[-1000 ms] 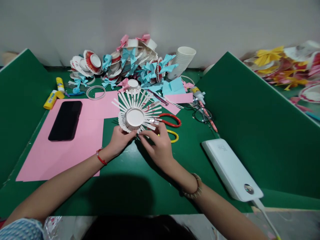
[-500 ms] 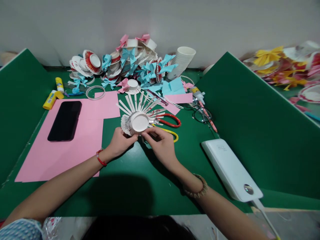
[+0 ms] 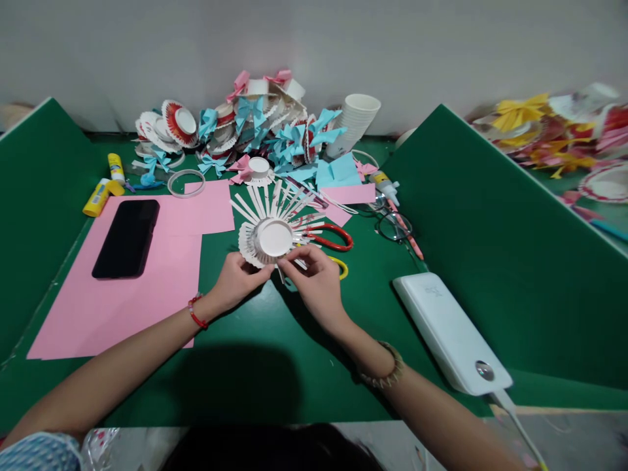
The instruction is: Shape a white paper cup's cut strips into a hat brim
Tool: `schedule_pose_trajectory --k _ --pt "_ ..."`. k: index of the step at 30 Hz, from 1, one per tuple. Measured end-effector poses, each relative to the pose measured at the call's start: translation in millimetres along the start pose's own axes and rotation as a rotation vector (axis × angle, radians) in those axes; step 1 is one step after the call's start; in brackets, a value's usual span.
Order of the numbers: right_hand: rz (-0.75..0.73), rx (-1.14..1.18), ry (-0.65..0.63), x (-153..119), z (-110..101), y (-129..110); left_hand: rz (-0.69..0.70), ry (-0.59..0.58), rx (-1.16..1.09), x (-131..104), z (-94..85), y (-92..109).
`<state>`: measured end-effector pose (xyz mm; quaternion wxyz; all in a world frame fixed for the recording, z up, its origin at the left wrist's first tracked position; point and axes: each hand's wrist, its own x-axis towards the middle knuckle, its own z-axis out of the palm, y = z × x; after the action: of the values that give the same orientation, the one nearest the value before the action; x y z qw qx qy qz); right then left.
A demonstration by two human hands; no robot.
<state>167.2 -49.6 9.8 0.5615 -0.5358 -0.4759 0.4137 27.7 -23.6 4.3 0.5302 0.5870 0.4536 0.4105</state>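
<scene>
Between my hands is a white paper cup [image 3: 273, 238], cut into strips that fan out around its round base. The strips on its left side are folded into a scalloped edge, while those at the top and right stick out straight. My left hand [image 3: 240, 278] pinches the near rim from the left. My right hand [image 3: 316, 278] pinches a strip close beside it, fingers closed. Scissors [image 3: 336, 237] with one red and one yellow handle lie just behind the cup's right side; their blades are mostly hidden.
Pink paper [image 3: 171, 255] lies left under a black phone [image 3: 126, 239], near glue sticks [image 3: 98, 197]. Behind are finished cup hats with bows [image 3: 250, 114] and stacked paper cups [image 3: 356, 121]. Right are glasses [image 3: 395, 226], a white power bank [image 3: 451, 333] and a green divider [image 3: 515, 261].
Both hands keep their pinch at the cup's near edge, with a slight shift of the fingers. The whole view has moved a little.
</scene>
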Motion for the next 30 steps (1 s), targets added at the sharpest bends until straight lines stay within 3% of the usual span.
schedule_pose_trajectory --k 4,10,18,23,30 --pt "0.021 0.06 0.049 -0.5 2.9 -0.8 -0.007 -0.015 -0.025 0.7 0.5 -0.5" --pt "0.021 0.046 0.022 0.0 2.5 -0.3 -0.039 -0.062 -0.059 4.4 -1.6 -0.6" --pt "0.067 0.071 0.01 3.2 -0.6 2.0 -0.058 0.005 -0.181 3.2 0.6 5.2" --pt "0.137 0.085 -0.007 3.0 -0.4 0.3 -0.073 -0.021 -0.135 2.5 -0.6 8.4" --pt "0.09 0.051 0.015 2.7 -0.7 0.9 -0.123 -0.046 -0.099 2.9 -2.9 3.0"
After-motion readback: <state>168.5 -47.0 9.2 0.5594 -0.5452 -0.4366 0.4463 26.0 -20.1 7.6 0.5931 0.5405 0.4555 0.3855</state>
